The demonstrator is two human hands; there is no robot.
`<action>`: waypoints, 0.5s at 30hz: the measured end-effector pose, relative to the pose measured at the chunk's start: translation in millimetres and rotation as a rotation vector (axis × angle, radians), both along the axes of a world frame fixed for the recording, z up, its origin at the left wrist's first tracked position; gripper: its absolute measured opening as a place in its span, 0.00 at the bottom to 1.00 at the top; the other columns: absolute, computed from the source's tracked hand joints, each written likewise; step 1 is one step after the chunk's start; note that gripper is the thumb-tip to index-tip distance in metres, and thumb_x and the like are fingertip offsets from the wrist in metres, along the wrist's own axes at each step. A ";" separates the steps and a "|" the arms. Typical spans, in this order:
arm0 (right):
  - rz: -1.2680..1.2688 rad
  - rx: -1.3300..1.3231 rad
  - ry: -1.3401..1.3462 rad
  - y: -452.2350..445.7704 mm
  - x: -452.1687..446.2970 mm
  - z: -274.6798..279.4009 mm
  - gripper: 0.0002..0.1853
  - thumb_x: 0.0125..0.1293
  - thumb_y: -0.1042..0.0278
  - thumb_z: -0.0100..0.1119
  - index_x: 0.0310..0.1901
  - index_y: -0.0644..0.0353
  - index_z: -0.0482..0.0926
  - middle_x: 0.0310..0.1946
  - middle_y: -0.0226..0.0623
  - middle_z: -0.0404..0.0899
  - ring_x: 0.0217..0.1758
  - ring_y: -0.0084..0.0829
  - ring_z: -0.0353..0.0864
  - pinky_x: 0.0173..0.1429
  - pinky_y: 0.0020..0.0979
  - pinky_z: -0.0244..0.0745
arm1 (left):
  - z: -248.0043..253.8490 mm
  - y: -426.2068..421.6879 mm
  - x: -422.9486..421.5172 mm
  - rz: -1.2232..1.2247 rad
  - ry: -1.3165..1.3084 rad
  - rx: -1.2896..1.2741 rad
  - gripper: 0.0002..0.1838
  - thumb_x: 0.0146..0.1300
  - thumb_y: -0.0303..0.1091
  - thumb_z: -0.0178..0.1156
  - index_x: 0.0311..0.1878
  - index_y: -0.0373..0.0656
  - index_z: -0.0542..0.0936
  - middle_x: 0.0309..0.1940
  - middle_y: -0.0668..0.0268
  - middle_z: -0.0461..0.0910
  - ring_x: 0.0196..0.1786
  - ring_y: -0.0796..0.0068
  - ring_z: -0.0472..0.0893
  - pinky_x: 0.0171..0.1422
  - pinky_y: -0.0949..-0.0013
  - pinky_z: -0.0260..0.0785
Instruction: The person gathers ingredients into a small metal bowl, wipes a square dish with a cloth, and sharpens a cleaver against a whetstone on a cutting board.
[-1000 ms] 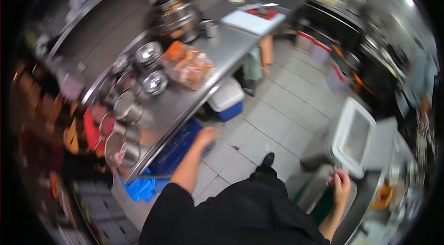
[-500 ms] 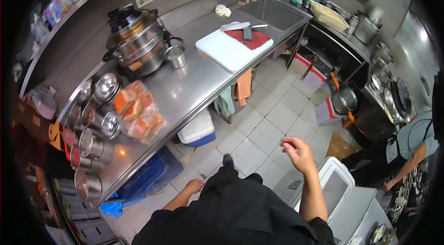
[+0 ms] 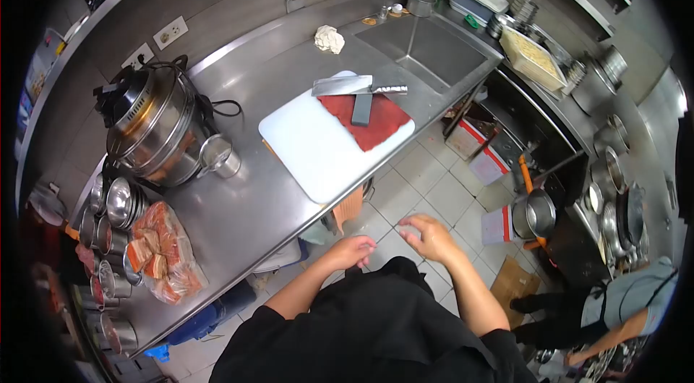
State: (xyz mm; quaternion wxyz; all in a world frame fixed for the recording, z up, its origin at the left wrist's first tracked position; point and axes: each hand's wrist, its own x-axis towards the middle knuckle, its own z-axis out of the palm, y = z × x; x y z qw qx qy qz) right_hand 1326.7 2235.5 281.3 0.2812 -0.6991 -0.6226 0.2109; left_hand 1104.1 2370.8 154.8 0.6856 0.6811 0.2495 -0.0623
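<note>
My left hand (image 3: 350,251) hovers in front of the steel counter's edge, its fingers loosely bent and nothing in it. A short way to its right, my right hand (image 3: 428,237) is empty too, with thumb and fingers apart. Beyond both hands, a white cutting board (image 3: 296,141) lies on the counter. A red cloth (image 3: 383,121) covers its right part. On the cloth rests a dark grey sharpening stone (image 3: 361,109), and a cleaver (image 3: 343,86) lies flat along the board's far edge, handle to the right.
Left on the counter are a large steel steamer pot (image 3: 155,137), a steel jug (image 3: 220,156), bagged meat (image 3: 170,256) and several steel containers. A crumpled white cloth (image 3: 330,39) lies near the sink (image 3: 434,50). A co-worker (image 3: 625,303) stands at right beside the stove side.
My view has moved nearer the cutting board. Both hands have come up and closer together in front of my body. The co-worker's arm has shifted lower.
</note>
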 end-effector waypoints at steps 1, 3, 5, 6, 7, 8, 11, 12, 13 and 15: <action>0.027 0.060 -0.066 21.4 22.2 1.5 0.14 0.68 0.61 0.63 0.51 0.57 0.83 0.48 0.46 0.84 0.55 0.50 0.81 0.60 0.44 0.77 | 16.0 8.9 13.1 0.015 0.007 0.003 0.15 0.74 0.36 0.56 0.58 0.40 0.78 0.34 0.67 0.85 0.32 0.77 0.82 0.39 0.71 0.75; 0.062 0.120 -0.123 72.3 62.2 7.1 0.16 0.67 0.60 0.65 0.52 0.57 0.83 0.50 0.46 0.84 0.58 0.50 0.80 0.62 0.45 0.75 | 37.0 20.7 40.4 0.095 -0.039 0.018 0.15 0.75 0.33 0.55 0.60 0.37 0.78 0.38 0.64 0.84 0.38 0.76 0.83 0.45 0.70 0.77; 0.124 0.263 -0.185 132.6 100.9 11.5 0.17 0.66 0.59 0.66 0.53 0.56 0.82 0.52 0.45 0.83 0.59 0.49 0.79 0.64 0.46 0.73 | 47.6 28.9 58.0 0.170 -0.022 0.076 0.16 0.75 0.34 0.56 0.60 0.37 0.78 0.38 0.64 0.84 0.38 0.76 0.83 0.46 0.70 0.77; 0.161 0.355 -0.208 165.9 120.7 8.5 0.17 0.66 0.58 0.66 0.53 0.56 0.82 0.52 0.44 0.82 0.59 0.49 0.78 0.65 0.46 0.72 | 49.2 34.0 65.5 0.226 -0.007 0.139 0.16 0.76 0.35 0.57 0.60 0.37 0.78 0.39 0.64 0.84 0.39 0.76 0.84 0.47 0.70 0.77; 0.174 0.386 -0.227 198.2 138.5 8.6 0.19 0.66 0.57 0.66 0.55 0.55 0.81 0.52 0.44 0.81 0.58 0.49 0.78 0.65 0.45 0.72 | 46.5 36.1 73.1 0.256 0.002 0.145 0.16 0.76 0.35 0.57 0.60 0.37 0.78 0.39 0.64 0.84 0.39 0.76 0.84 0.47 0.70 0.77; 0.154 0.404 -0.261 228.6 153.0 6.4 0.22 0.65 0.57 0.67 0.59 0.54 0.80 0.52 0.46 0.80 0.60 0.49 0.77 0.65 0.46 0.71 | 42.5 35.7 79.0 0.335 -0.014 0.137 0.16 0.76 0.36 0.57 0.60 0.37 0.78 0.39 0.64 0.84 0.39 0.76 0.84 0.48 0.70 0.77; 0.147 0.464 -0.529 313.6 196.2 -9.1 0.25 0.70 0.52 0.62 0.65 0.52 0.76 0.53 0.46 0.80 0.62 0.48 0.76 0.65 0.49 0.71 | 48.0 42.7 113.5 0.530 -0.008 0.149 0.16 0.76 0.37 0.58 0.59 0.37 0.79 0.39 0.65 0.84 0.40 0.77 0.84 0.48 0.71 0.76; 0.176 0.469 -0.513 335.6 204.5 -14.2 0.25 0.70 0.52 0.62 0.65 0.52 0.76 0.53 0.46 0.80 0.62 0.48 0.76 0.65 0.49 0.71 | 55.1 41.0 126.1 0.601 0.027 0.158 0.16 0.75 0.37 0.59 0.59 0.37 0.80 0.40 0.65 0.85 0.40 0.77 0.83 0.49 0.71 0.76; 0.188 0.295 -0.565 353.4 208.8 -19.7 0.27 0.72 0.49 0.58 0.68 0.51 0.73 0.54 0.47 0.80 0.61 0.50 0.77 0.62 0.48 0.72 | 62.5 38.7 140.0 0.629 0.042 0.153 0.16 0.75 0.37 0.59 0.59 0.37 0.80 0.40 0.65 0.85 0.40 0.77 0.83 0.49 0.71 0.76; 0.226 0.129 -0.613 386.7 216.3 -27.3 0.29 0.75 0.45 0.53 0.71 0.51 0.71 0.55 0.48 0.81 0.60 0.52 0.78 0.60 0.48 0.74 | 76.5 45.1 168.0 0.782 0.074 0.304 0.14 0.73 0.36 0.60 0.55 0.39 0.82 0.34 0.68 0.84 0.36 0.81 0.82 0.44 0.73 0.75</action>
